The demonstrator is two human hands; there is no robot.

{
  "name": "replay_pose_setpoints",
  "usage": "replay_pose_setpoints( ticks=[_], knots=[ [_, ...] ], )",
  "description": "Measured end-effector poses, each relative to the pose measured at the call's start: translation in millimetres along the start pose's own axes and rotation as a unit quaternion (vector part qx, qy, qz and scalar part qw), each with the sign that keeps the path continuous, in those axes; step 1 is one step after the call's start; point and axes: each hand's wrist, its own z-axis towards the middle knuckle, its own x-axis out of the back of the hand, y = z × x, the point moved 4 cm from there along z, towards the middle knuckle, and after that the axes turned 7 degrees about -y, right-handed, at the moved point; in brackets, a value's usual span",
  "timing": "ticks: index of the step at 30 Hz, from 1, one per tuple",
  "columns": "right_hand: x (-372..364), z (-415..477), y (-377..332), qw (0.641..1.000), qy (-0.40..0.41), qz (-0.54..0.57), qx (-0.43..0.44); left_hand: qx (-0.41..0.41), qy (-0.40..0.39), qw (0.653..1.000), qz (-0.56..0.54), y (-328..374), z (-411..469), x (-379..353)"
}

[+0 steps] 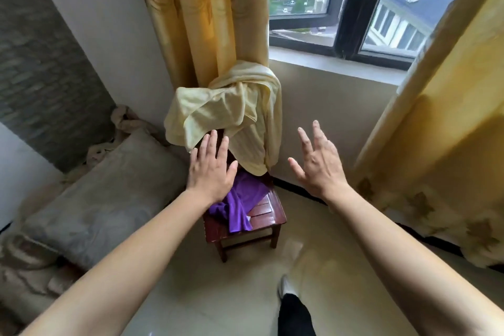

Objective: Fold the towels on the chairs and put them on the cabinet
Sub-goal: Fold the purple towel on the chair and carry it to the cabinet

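A pale yellow towel hangs crumpled over the backrest of a dark red wooden chair under the window. A purple towel lies bunched on the chair's seat, one end drooping over the front edge. My left hand is stretched out with straight fingers just below the yellow towel's lower edge, above the purple towel, holding nothing. My right hand is held up to the right of the chair, fingers spread, apart from both towels. No cabinet is in view.
A bed with a grey pillow lies close on the left. Yellow curtains hang behind the chair and on the right. The window sill runs above the chair. My foot stands on the pale tiled floor.
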Motion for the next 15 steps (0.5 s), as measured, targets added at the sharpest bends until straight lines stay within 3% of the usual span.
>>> replay_pose_setpoints(
  ticks=[6, 9, 15],
  knots=[
    [-106.3, 124.2, 12.3, 0.990, -0.115, 0.030, 0.073, 0.100, -0.091, 0.991, -0.001, -35.8, 80.4, -76.1],
    [-135.4, 149.5, 7.9, 0.985, -0.129, 0.032, 0.108, 0.115, -0.114, 0.987, 0.013, -47.2, 87.4, -99.6],
    [-282.4, 168.6, 9.5, 0.958, -0.244, 0.040, 0.148, 0.176, -0.261, 0.949, -0.028, -82.8, 104.4, -237.8]
  ],
)
